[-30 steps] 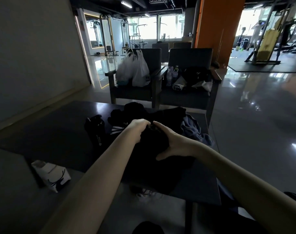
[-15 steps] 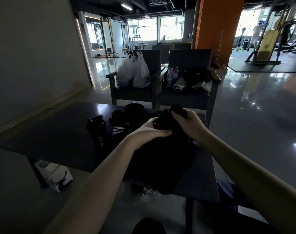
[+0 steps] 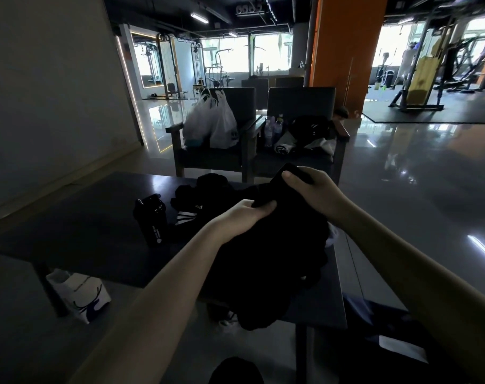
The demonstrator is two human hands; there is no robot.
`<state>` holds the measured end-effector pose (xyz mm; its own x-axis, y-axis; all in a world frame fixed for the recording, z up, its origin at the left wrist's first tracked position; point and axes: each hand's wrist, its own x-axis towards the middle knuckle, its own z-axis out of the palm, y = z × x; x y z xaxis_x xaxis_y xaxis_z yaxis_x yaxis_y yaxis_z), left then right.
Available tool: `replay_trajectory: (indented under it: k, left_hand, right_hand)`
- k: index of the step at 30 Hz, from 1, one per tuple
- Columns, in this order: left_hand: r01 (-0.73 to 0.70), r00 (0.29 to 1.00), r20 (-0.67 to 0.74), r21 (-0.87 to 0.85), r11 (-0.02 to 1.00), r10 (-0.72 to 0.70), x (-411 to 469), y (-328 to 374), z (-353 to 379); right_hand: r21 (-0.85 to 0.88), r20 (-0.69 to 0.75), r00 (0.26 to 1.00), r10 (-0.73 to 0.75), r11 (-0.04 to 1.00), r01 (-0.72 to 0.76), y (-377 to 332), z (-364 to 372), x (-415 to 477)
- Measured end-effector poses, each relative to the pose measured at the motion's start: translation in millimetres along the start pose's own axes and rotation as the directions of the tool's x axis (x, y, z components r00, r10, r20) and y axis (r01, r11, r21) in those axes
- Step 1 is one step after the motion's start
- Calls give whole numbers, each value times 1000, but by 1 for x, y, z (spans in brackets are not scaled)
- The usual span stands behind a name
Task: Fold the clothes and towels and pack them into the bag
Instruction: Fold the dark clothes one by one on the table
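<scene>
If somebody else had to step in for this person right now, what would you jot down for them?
Left hand: grips the black garment at its upper edge.
Right hand: pinches a higher corner of it.
The garment is bunched, hanging over the near edge of the table.
More dark clothes lie heaped behind it, beside a black bottle.
Done: nothing visibly folded or packed.
Left: fold this piece, then the heap, and pack everything.

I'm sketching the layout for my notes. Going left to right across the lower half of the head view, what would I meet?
From the left: white paper bag → black bottle → black striped clothes → left hand → right hand. The black garment both hands grip spans them, so it is left out.
</scene>
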<state>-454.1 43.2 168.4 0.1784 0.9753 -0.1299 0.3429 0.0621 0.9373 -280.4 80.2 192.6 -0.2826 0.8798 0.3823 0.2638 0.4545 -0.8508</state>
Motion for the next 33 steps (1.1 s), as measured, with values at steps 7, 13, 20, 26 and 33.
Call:
replay_trajectory:
  k: [7,13,20,26,33]
  left_hand:
    - [-178,984,67,275,945,166,-8,-4,11]
    - [-84,996,-12,248,965,90,-12,-46,33]
    - [-134,936,-221,501,855,276,-16,-66,44]
    - [-115,856,-333,622,774,396,-18,-75,51]
    - [-160,880,-208,716,680,426,-12,-67,3]
  right_hand:
    - [9,-167,986,-14,1000,16,-15,-13,6]
    - [-24,-370,929,17,999,-28,-20,-16,10]
    - [-46,-437,897,73,994,-103,-19,-38,11]
    - [-123,-365,929,56,986,-108,-13,-60,16]
    - [-372,-101,980,-173,920,124,4,-98,5]
